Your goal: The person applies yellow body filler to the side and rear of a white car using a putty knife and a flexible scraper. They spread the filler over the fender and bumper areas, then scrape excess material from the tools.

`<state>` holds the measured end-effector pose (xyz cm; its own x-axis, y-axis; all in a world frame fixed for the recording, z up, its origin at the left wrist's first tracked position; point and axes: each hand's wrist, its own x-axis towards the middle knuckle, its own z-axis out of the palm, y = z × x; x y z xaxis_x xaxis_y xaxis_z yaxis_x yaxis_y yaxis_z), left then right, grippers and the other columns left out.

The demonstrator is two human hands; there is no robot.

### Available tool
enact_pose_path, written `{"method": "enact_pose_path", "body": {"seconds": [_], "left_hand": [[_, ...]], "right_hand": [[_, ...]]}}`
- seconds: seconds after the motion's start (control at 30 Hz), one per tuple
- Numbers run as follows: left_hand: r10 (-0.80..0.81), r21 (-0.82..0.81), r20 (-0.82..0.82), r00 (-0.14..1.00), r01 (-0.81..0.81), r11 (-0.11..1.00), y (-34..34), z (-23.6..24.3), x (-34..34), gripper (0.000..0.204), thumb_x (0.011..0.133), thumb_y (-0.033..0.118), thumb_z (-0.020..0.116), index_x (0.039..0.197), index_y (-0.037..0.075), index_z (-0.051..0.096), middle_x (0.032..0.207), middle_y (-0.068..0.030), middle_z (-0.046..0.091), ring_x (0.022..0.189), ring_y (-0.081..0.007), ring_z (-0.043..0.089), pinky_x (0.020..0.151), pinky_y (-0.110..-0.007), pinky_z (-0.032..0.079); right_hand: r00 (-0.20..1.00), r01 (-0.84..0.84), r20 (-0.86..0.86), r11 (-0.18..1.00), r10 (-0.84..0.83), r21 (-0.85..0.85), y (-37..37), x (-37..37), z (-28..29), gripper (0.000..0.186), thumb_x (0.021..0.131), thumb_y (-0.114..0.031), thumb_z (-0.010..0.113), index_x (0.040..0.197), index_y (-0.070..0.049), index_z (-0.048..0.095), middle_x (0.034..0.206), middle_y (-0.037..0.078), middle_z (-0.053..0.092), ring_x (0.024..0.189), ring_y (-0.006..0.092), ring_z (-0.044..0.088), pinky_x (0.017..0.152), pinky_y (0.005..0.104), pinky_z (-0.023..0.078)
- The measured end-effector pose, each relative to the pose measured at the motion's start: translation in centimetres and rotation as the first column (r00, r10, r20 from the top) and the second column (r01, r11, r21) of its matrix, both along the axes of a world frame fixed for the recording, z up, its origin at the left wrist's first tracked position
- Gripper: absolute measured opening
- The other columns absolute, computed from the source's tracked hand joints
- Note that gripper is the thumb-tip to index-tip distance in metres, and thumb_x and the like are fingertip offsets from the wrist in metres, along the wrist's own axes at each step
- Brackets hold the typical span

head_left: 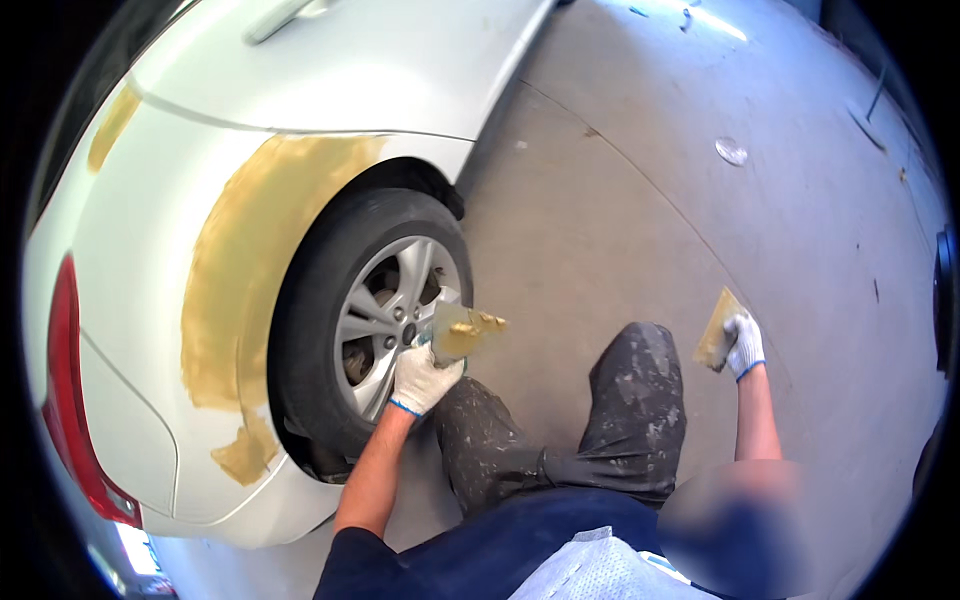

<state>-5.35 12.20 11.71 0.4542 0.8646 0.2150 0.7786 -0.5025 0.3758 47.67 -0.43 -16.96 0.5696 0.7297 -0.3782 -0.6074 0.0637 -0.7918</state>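
Note:
My gloved left hand (428,372) is closed on a flat putty board (457,333) with yellowish filler on it, held in front of the silver alloy wheel (385,320). Out to the right over the floor, my gloved right hand (743,343) grips a putty spreader (717,322) smeared with yellow. The white car's rear panel (145,260) has a large yellow filler patch (225,280) curving around the wheel arch, plus smaller patches (113,128) higher up and below the main one.
The red tail light (70,370) is at the far left. The concrete floor (590,200) stretches right, with a small pale round piece (731,151) on it and a dark object (940,300) at the right rim. My bent legs (635,400) are beside the wheel.

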Motion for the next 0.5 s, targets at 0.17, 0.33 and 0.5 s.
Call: {"method": "enact_pose_path", "body": {"seconds": [0.17,0.33,0.5], "left_hand": [[0.057,-0.291,0.218,0.974,0.009,0.957,1.3,-3.9,10.3,0.031,0.079,0.027,0.077,0.104,0.009,0.073,0.086,-0.0153,0.074,0.082,-0.0324,0.073,0.073,-0.039,0.057],[0.036,-0.230,0.216,0.976,0.015,0.973,2.9,-0.2,15.2,0.036,0.079,0.023,0.079,0.105,0.000,0.071,0.095,-0.0141,0.075,0.084,-0.0216,0.074,0.078,-0.034,0.057],[0.220,-0.378,0.387,0.895,-0.064,0.924,5.1,1.7,14.4,0.030,0.083,0.019,0.077,0.105,0.000,0.070,0.092,-0.0108,0.075,0.082,-0.0171,0.072,0.075,-0.033,0.057]], "right_hand": [[0.973,0.228,0.072,0.956,-0.218,-0.182,-16.6,10.8,-5.9,0.002,0.088,-0.013,0.061,0.087,-0.015,0.061,0.072,-0.006,0.054,0.067,0.0094,0.052,0.066,0.0282,0.047],[0.966,0.254,0.040,0.910,-0.255,-0.328,-16.4,16.8,-2.8,0.014,0.077,-0.007,0.056,0.088,-0.012,0.061,0.076,-0.001,0.056,0.067,0.0131,0.053,0.067,0.0318,0.051],[0.995,-0.062,0.067,0.986,0.073,-0.154,5.3,13.2,4.1,0.021,0.080,-0.003,0.053,0.097,-0.012,0.061,0.079,-0.003,0.053,0.068,0.0104,0.049,0.061,0.0290,0.045]]}}
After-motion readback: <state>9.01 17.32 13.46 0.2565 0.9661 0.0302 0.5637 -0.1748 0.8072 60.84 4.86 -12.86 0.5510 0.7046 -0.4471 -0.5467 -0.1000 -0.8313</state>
